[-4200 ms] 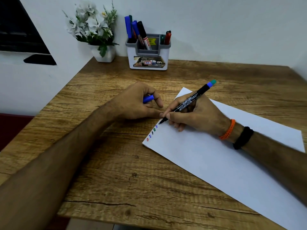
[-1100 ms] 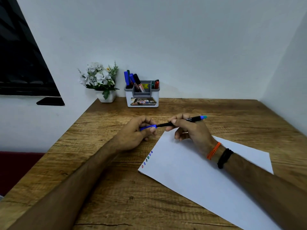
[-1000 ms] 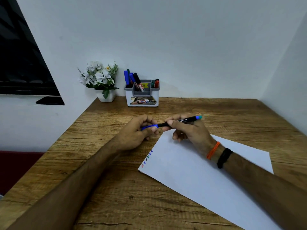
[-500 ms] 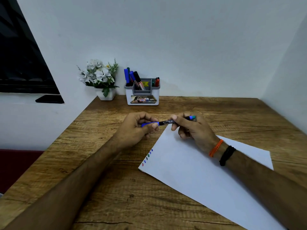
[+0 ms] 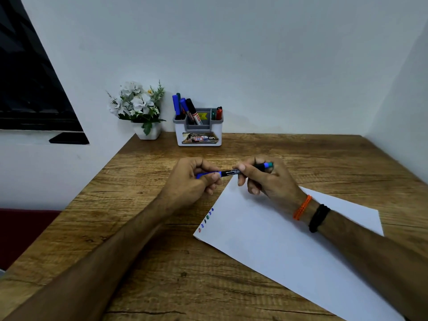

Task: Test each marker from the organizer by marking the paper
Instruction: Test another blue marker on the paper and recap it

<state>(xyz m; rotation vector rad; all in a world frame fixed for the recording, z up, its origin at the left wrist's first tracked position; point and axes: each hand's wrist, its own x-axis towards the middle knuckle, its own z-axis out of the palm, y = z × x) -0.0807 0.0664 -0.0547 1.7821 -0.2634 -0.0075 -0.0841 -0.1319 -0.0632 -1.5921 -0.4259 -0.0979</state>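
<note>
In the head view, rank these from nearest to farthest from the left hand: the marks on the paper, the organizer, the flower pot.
From the left hand:
1. Marks on the paper's left edge, just below and right of the hand.
2. Organizer at the table's back, straight behind the hand.
3. Flower pot, back left corner; close to the organizer's distance, only slightly farther.

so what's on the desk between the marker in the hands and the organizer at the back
Nothing: in the head view only bare wooden desk lies between the marker, held by the left hand and right hand, and the organizer.
</note>
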